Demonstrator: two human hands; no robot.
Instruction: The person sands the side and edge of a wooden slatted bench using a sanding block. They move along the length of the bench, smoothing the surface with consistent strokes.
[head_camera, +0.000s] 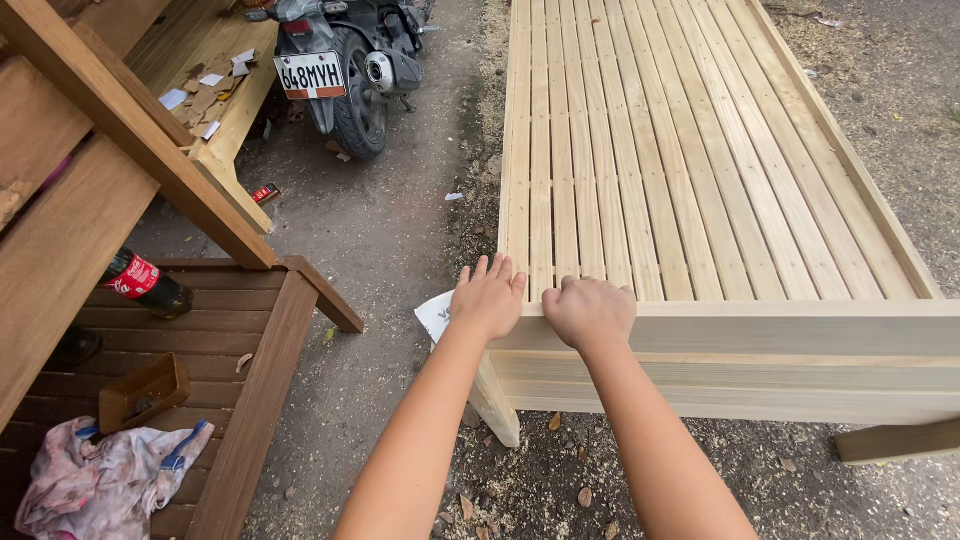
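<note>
Slatted wooden bed frame (700, 150) stands on ground; looks stiff, heavy. Left hand (488, 297) flat, fingers spread, on corner; right hand (590, 312) curled over end rail (780, 328), the likely hold.

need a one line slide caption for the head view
Both hands, left hand and right hand, rest on the end rail of a pale slatted wooden bed frame outdoors.

Slatted frame (690, 150) pale blond wood; pallet (215, 330) reddish brown; cloth (95, 480) pink-white, blue patch; scooter (350, 60) black.
</note>
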